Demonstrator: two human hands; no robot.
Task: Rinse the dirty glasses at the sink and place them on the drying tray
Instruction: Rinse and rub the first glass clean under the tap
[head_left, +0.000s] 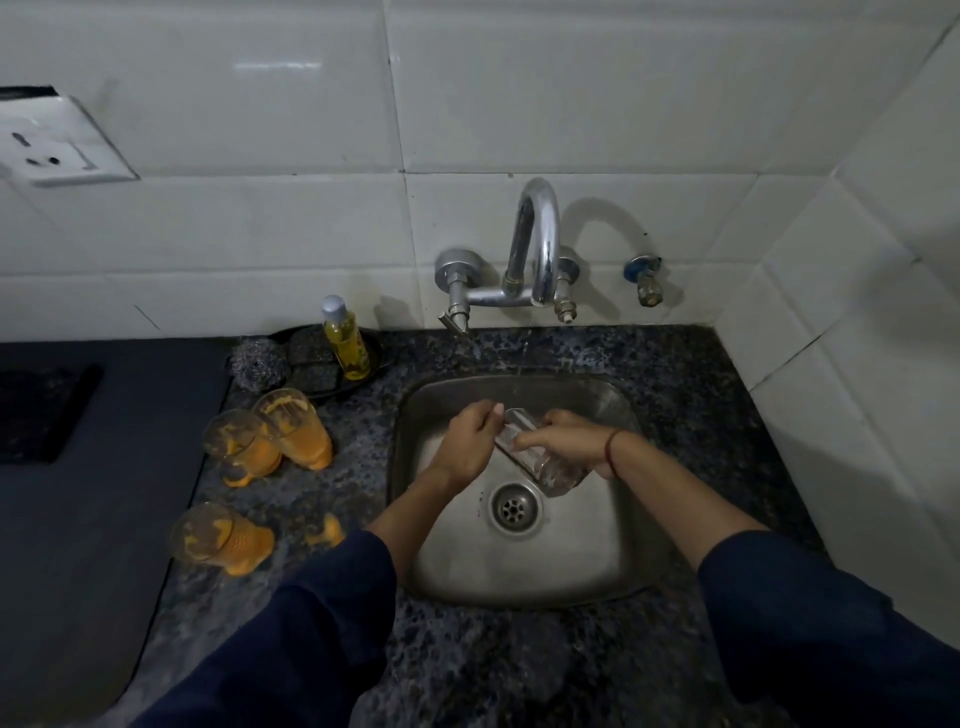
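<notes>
A clear glass (550, 470) lies tilted over the steel sink (597, 561), its mouth toward the upper left and its base low on the right. My right hand (563, 439) grips it around the body. My left hand (467, 441) is at the mouth, with its fingers at or in the rim. Three dirty glasses smeared with orange residue stand on the counter left of the sink: two together (298, 428) (241, 447) and one nearer me (218, 538). A thin stream of water falls from the tap (535, 244) toward the glass.
A yellow soap bottle (348, 340), a steel scrubber (260, 361) and dark sponges sit on a black dish behind the glasses. A dark grey mat (78, 493) covers the counter on the left. An orange blob (327, 532) lies by my left sleeve. White tiled walls close the back and right.
</notes>
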